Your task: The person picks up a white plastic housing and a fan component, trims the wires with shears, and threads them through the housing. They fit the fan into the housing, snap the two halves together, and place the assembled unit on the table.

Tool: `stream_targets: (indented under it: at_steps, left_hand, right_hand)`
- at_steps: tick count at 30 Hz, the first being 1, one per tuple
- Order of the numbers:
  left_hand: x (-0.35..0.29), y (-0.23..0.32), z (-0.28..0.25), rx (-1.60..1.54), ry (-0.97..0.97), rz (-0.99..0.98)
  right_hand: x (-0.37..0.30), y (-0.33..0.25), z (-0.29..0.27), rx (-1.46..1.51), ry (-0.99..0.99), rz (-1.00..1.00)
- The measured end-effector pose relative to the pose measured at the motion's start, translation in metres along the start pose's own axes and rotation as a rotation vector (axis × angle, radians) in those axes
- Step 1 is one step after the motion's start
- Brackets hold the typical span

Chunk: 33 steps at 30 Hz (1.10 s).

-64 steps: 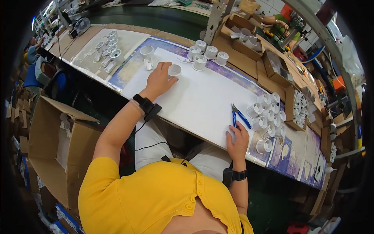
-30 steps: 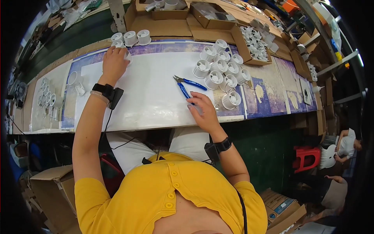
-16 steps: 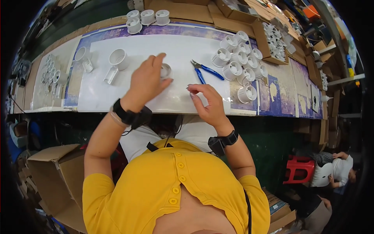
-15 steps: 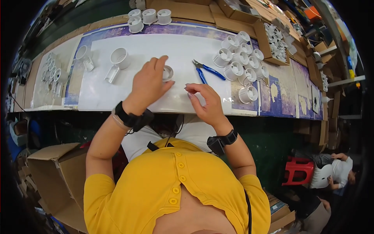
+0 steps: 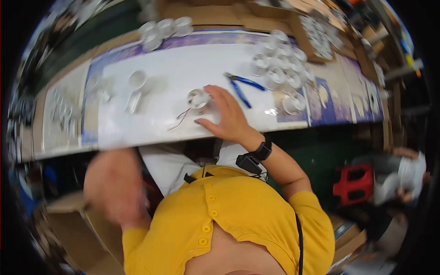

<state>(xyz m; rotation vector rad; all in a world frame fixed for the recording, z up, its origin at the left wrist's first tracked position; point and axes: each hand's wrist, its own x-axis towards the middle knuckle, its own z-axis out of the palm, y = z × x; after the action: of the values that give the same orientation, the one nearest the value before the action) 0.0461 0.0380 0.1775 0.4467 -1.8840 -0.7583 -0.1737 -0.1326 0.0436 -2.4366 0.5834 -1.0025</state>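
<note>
On the white work sheet (image 5: pixel 160 68) stands a round white plastic housing (image 5: pixel 198 101) with white parts inside and thin dark reddish wires (image 5: pixel 179 120) trailing from its lower left. My right hand (image 5: pixel 229 114) curves around its right side, thumb and fingers spread apart. The fingertips are at its upper rim, while the thumb is below it. Off the table's front edge, above a cardboard box, my left hand (image 5: pixel 113 183) is smeared by motion, so its fingers cannot be made out. Blue-handled cutting pliers (image 5: pixel 245 87) lie with handles spread, to the right of the housing.
Several filled white housings (image 5: pixel 276 75) cluster at the right, and others (image 5: pixel 151 34) stand at the back left. White cups with attached brackets (image 5: pixel 136 85) lie on the left. A box of small white parts (image 5: pixel 316 36) sits back right. An open cardboard box (image 5: pixel 75 220) stands lower left.
My left hand has left the housing and swung down off the table to the left. My right hand has moved left to the housing. Wires now show beside it. The view has shifted slightly.
</note>
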Motion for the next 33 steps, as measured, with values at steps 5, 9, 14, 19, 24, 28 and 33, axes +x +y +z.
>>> stream_targets:
  at_steps: [5,9,14,19,24,28,33]
  left_hand:
    - [-0.08,0.066,0.02,0.076,0.102,0.609]
    - [-0.081,0.051,0.013,0.037,0.072,0.773]
    - [-0.095,0.056,0.002,0.109,0.095,0.91]
    - [-0.11,0.083,-0.005,0.277,0.114,0.988]
    - [-0.062,0.105,0.045,0.448,0.13,1.025]
    - [-0.039,0.131,0.066,0.638,0.11,1.051]
    - [-0.024,0.156,0.08,0.809,0.097,1.082]
  right_hand:
    - [-0.016,0.011,0.004,0.08,0.057,0.024]
    - [-0.022,0.008,0.003,0.115,0.067,0.043]
    - [-0.022,0.009,0.006,0.177,0.074,0.041]
    - [-0.02,0.009,0.009,0.153,0.073,0.02]
    - [-0.028,0.02,0.003,0.143,0.041,0.047]
    - [-0.022,0.03,-0.008,0.001,0.053,0.023]
    - [-0.007,0.036,-0.026,-0.345,0.07,0.11]
